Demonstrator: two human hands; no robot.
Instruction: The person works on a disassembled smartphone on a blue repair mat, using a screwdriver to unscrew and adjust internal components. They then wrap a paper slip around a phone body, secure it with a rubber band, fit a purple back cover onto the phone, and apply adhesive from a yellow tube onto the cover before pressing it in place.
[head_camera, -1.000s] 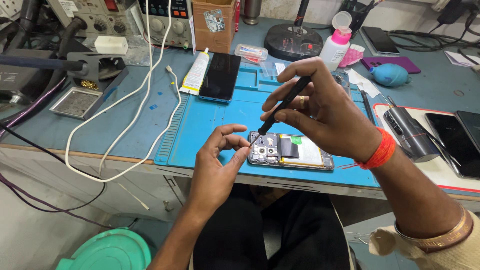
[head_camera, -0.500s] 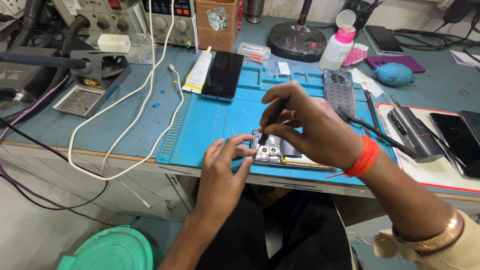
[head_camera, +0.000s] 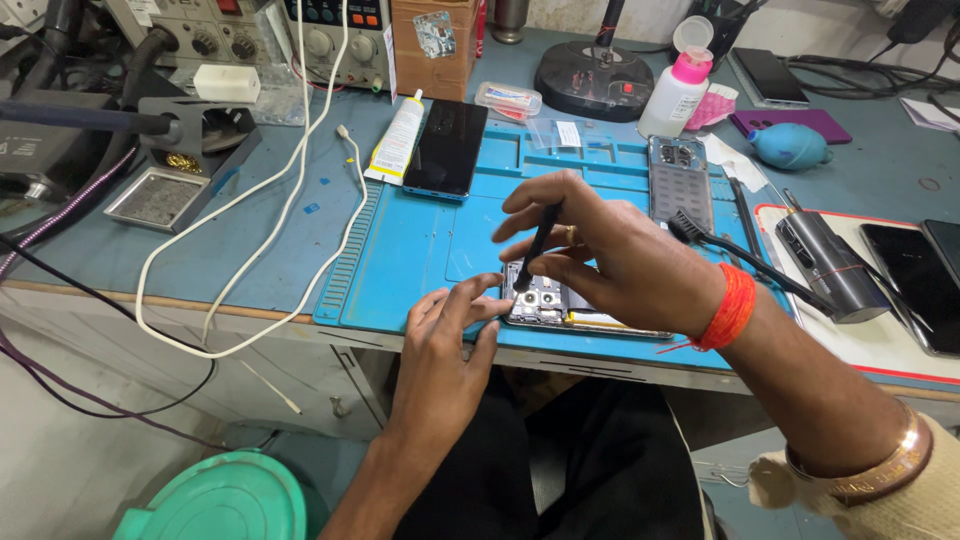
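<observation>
risk of slip: the thin black stick tool (head_camera: 537, 245) has its tip down on the small parts at the camera end of the open phone with its back cover off (head_camera: 570, 305). if the tool slides, it could scratch or bend a tiny part.
risk of fall: the phone lies on the blue rubber work mat (head_camera: 420, 245) very near the front edge of the counter (head_camera: 250, 270). a hard push could nudge it off.
risk of snag: a black brush (head_camera: 735, 245) lies just beside the right wrist and could get bumped.
right hand (head_camera: 610, 255): fingers curled and closed on the tool like a pencil, wrist raised over the phone, tool tilted.
left hand (head_camera: 445, 335): mostly open, holding nothing, fingertips touching the phone's left end to keep it steady.
</observation>
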